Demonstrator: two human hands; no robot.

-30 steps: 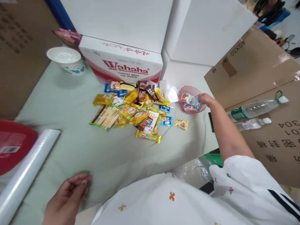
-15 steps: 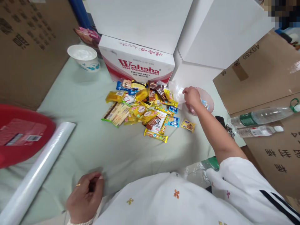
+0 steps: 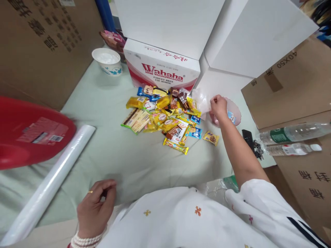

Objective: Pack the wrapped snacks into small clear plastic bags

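My right hand (image 3: pixel 218 105) reaches out over the green cloth and is closed on the edge of a clear plastic bag (image 3: pixel 200 100). It is right beside a pink bowl (image 3: pixel 237 116) with a few wrapped snacks in it. Left of the hand lies a pile of wrapped snacks (image 3: pixel 165 115), mostly yellow, with brown and blue ones. A single cookie packet (image 3: pixel 210 137) lies apart from the pile, just below my hand. My left hand (image 3: pixel 95 206), with a ring and a bead bracelet, rests at the near table edge with its fingers curled and nothing visible in them.
A Wahaha carton (image 3: pixel 162 69) and white boxes stand behind the pile. A paper cup (image 3: pixel 107 60) is at the back left. A red basin (image 3: pixel 31 134) and a roll of clear film (image 3: pixel 51 182) lie on the left. Two water bottles (image 3: pixel 292 132), a phone and keys (image 3: pixel 250 139) are on the right.
My right hand has moved left from inside the pink bowl to the clear bag and closed on it. My left hand has slid a little to the right along the table edge.
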